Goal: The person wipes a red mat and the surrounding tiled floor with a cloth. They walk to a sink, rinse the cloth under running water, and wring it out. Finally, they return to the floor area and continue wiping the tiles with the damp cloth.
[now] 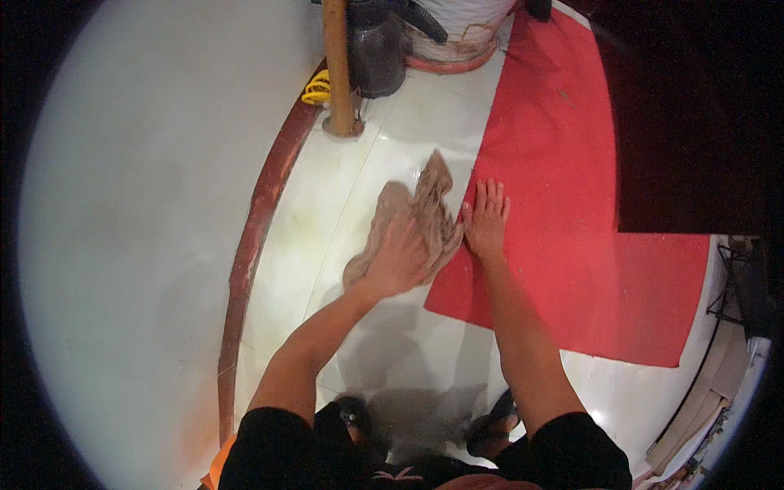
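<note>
A crumpled brown cloth [433, 208] lies on the pale tiled floor [331, 214], beside the straight edge of a red mat [551, 184]. My left hand [401, 254] presses on the cloth from above, its fingers slightly blurred and partly lost against the fabric. Whether those fingers grip any of it cannot be told. My right hand [487, 220] rests palm down on the red mat near that edge, fingers spread and pointing away from me, with nothing in it. The cloth's right side comes close to the right thumb.
A brown pole [338, 67] stands ahead, with a yellow coil [316, 87] beside it. Behind are a dark container [376, 58] and a white sack [456, 30]. A dark red baseboard [254, 220] runs along the left wall [135, 202]. Cardboard [692, 429] lies at lower right.
</note>
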`<state>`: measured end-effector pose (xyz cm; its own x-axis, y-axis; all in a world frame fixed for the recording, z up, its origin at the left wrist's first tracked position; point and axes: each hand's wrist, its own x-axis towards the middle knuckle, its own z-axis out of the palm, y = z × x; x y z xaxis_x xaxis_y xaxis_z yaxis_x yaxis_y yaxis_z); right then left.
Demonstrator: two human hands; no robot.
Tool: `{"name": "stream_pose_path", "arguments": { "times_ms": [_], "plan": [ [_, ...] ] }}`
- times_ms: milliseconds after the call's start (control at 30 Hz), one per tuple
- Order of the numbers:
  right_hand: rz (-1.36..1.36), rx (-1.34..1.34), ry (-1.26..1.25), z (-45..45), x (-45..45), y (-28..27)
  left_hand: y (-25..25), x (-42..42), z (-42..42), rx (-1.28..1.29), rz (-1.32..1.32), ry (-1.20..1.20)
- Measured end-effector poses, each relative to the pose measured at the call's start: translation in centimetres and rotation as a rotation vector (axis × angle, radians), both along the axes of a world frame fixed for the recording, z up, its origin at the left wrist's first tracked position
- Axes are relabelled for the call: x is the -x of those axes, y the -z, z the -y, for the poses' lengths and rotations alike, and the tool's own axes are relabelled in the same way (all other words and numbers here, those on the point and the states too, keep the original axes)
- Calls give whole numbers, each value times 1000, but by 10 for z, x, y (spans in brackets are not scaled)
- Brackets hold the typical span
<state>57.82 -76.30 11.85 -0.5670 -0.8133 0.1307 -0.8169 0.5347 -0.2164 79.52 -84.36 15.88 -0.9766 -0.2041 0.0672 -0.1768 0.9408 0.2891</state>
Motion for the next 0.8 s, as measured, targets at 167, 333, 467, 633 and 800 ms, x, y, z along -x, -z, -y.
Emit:
{"name": "stream_pose_path", "arguments": {
  "times_ms": [167, 333, 467, 633, 800],
  "plan": [
    [214, 47, -58, -36, -26, -15, -13, -116, -57, -157, 152, 158],
    [715, -447, -379, -66, -165, -75, -7, -175, -74, -96, 60, 49],
    [507, -227, -701, -85, -211, -67, 8, -160, -63, -152, 58, -87],
    [256, -103, -468, -23, -170, -36, 8, -93, 36, -31, 124, -12],
    [66, -27, -336, 46, -116, -24, 18, -36, 153, 200, 157, -341]
  ]
}}
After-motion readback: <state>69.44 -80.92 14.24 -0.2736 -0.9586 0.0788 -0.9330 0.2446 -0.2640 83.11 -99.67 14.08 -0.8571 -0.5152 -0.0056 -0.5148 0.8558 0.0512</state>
